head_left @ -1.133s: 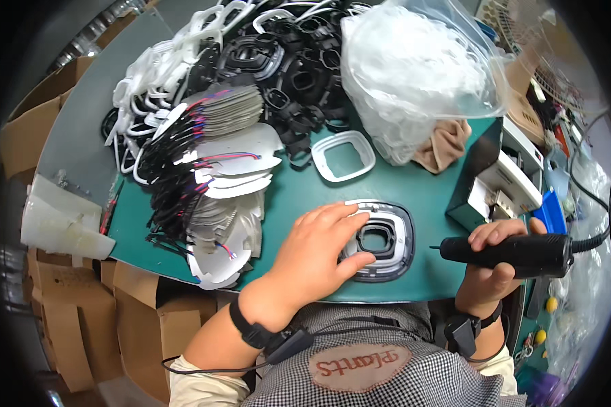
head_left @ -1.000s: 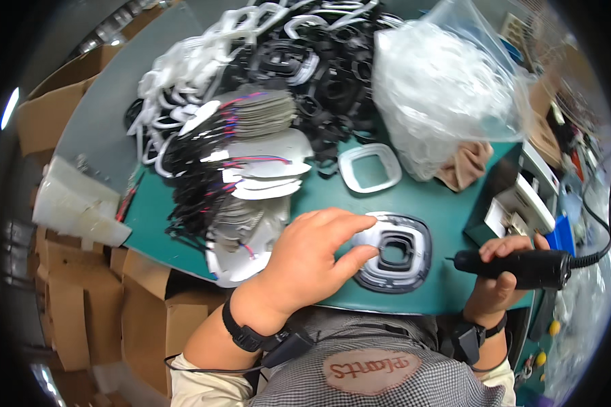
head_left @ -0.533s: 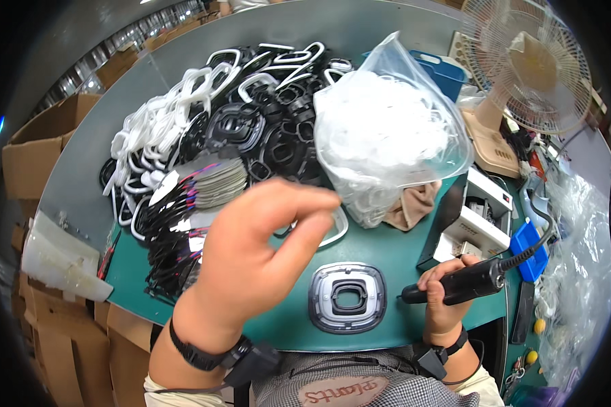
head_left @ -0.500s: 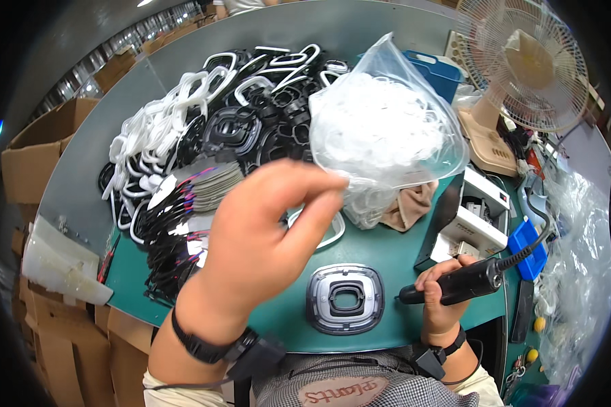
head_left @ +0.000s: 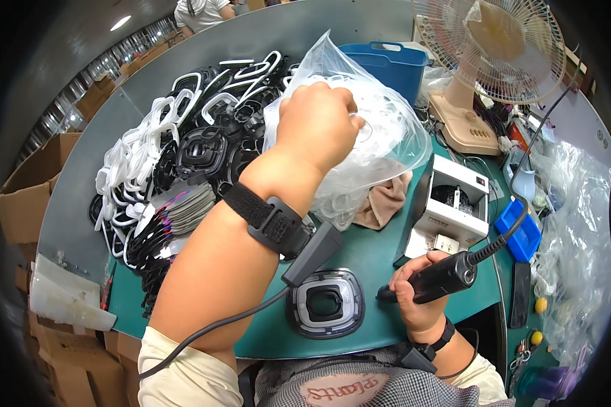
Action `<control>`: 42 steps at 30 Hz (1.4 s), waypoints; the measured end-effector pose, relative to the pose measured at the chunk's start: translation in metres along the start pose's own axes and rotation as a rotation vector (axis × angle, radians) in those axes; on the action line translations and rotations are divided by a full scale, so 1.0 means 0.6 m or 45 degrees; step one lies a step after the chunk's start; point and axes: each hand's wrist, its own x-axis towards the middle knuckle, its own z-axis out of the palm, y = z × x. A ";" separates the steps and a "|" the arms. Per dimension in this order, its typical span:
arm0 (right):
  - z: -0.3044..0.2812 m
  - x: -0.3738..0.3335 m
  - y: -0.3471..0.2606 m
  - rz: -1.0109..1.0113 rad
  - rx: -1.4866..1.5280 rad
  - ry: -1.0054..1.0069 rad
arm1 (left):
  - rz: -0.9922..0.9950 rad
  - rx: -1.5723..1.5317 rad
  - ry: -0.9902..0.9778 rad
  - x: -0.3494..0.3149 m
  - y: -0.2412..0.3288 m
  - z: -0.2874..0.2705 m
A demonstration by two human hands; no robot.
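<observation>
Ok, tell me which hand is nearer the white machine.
Right. The right hand, gripping the black corded tool, is just in front of the white machine; the left hand is farther off, at the clear bag.

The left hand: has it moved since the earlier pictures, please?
Yes: the left hand has moved forward, away from the square frame, to the clear bag.

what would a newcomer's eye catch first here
The left hand, at the clear plastic bag in the far middle, probably stands out first. Next come the black corded tool in the right hand, the squarish frame left of that tool, and the beige fan at far right.
</observation>
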 end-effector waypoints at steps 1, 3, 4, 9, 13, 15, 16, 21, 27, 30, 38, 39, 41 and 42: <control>0.000 -0.002 -0.001 0.003 0.006 0.002 | -0.046 -0.057 -0.009 -0.001 -0.001 -0.005; 0.000 -0.005 -0.002 -0.002 0.024 -0.007 | -0.029 -0.195 0.028 -0.012 -0.007 -0.017; -0.001 -0.006 -0.001 0.001 0.038 -0.009 | -0.141 -0.424 0.066 -0.025 -0.001 -0.034; -0.010 -0.006 0.003 -0.022 -0.010 -0.022 | -0.631 -1.256 -0.173 -0.146 0.023 -0.084; -0.004 -0.001 -0.007 -0.013 0.015 -0.004 | -0.697 -0.903 -0.276 -0.306 0.021 -0.064; 0.000 0.001 -0.004 -0.082 -0.023 -0.030 | -0.655 -0.690 -0.373 -0.368 0.027 -0.058; 0.004 0.004 -0.004 -0.084 0.006 -0.030 | -0.572 -0.485 -0.420 -0.385 0.031 -0.053; 0.008 -0.001 -0.001 -0.067 -0.021 -0.010 | -0.196 0.035 -0.219 -0.428 0.040 -0.007; 0.013 -0.009 -0.010 -0.125 -0.030 0.015 | -0.207 -0.009 -0.152 -0.446 0.044 0.031; 0.009 -0.010 -0.009 -0.173 -0.121 -0.076 | -0.190 0.004 -0.187 -0.454 0.044 0.030; 0.007 -0.006 -0.007 -0.171 -0.049 -0.058 | 0.034 -0.026 -0.333 -0.459 0.042 -0.007; 0.008 -0.005 -0.006 -0.168 -0.047 -0.059 | 0.031 -0.024 -0.336 -0.460 0.042 -0.010; 0.010 -0.004 -0.005 -0.143 0.017 0.013 | 0.094 -0.146 -0.504 -0.464 0.042 -0.014; 0.011 -0.004 -0.003 -0.141 0.021 0.012 | 0.095 -0.144 -0.535 -0.467 0.041 -0.013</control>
